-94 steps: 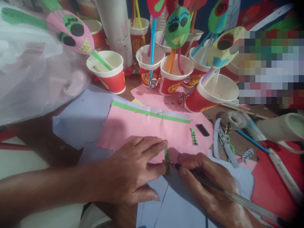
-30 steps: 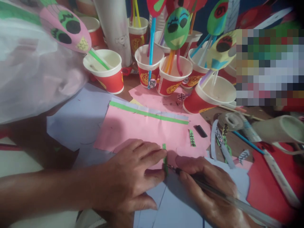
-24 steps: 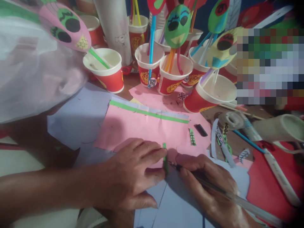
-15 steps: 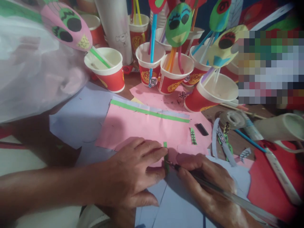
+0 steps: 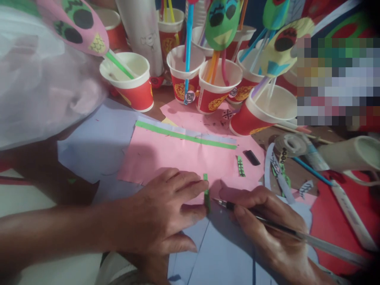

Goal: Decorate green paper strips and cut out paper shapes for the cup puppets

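Observation:
My left hand (image 5: 166,211) lies flat, fingers spread, over pink and pale blue paper, its fingertips pressing a short green paper strip (image 5: 207,202). In my right hand (image 5: 267,221) is a pen (image 5: 285,229) with a clear barrel and dark front end; its tip sits just right of the strip, apart from it. Pink paper (image 5: 178,158) lies beyond the hands, with a long green strip (image 5: 184,135) along its far edge. A small green strip with dark crossed lines (image 5: 240,166) and a black piece (image 5: 252,157) rest on its right side.
Red and white paper cups (image 5: 136,93) stand at the back, several holding straws with paper faces such as a green one (image 5: 222,25). A plastic bag (image 5: 50,87) bulges at left. Tape (image 5: 292,143), a white marker (image 5: 353,215) and red paper (image 5: 329,225) lie at right.
My right hand has drawn the pen tip a little to the right, off the green strip. My left hand still presses the strip. The whole view has shifted slightly.

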`<state>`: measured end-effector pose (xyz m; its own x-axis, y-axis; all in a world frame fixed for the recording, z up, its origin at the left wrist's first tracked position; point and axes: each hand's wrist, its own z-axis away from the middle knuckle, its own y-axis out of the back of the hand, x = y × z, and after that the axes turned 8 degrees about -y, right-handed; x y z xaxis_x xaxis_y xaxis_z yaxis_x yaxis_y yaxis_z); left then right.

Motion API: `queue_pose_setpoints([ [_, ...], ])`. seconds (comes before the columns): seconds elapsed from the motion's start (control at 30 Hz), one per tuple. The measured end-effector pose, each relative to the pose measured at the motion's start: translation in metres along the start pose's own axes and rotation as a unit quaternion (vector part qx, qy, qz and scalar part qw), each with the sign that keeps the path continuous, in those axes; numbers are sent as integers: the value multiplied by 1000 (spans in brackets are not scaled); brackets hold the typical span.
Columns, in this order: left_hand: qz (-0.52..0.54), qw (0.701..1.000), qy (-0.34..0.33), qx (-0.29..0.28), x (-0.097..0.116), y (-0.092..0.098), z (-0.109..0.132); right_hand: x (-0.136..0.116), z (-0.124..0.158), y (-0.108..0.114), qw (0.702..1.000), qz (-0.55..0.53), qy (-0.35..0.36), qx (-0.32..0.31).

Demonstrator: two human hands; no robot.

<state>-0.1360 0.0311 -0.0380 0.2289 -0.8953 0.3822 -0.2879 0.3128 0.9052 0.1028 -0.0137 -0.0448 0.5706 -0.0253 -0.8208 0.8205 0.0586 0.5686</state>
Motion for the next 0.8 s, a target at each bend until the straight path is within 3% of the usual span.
queue_pose_setpoints([
  [0.8, 6, 1000, -5, -7, 0, -1, 0, 4, 0, -3, 995, 35, 88, -31],
])
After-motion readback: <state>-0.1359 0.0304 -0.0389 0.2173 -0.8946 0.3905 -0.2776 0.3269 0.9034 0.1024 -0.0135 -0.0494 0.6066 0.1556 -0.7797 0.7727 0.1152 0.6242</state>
